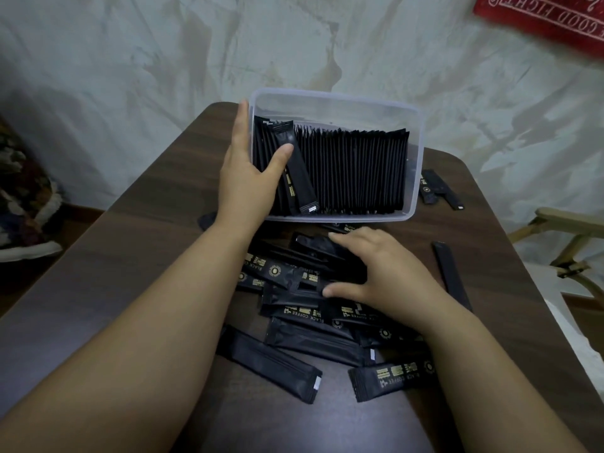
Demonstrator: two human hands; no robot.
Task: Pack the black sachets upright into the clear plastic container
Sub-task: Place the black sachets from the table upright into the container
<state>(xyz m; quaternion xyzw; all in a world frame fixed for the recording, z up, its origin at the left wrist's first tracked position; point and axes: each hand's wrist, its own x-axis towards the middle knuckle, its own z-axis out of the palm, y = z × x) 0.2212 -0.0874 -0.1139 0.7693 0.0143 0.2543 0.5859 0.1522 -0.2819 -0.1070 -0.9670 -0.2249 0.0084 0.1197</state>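
At the centre of the frame, black sachets [359, 171] are standing upright in a tight row inside the clear plastic container [333, 103], with one leaning sachet [299, 178] tilting at the left end. The left hand [248, 171] is lying straight-fingered along the container's outer left wall, its thumb pressing that leaning sachet. Lower down, the right hand [385, 276] is resting palm-down on a loose pile [313, 341] of sachets on the dark table [157, 223], fingers bent; whether it is gripping any is unclear.
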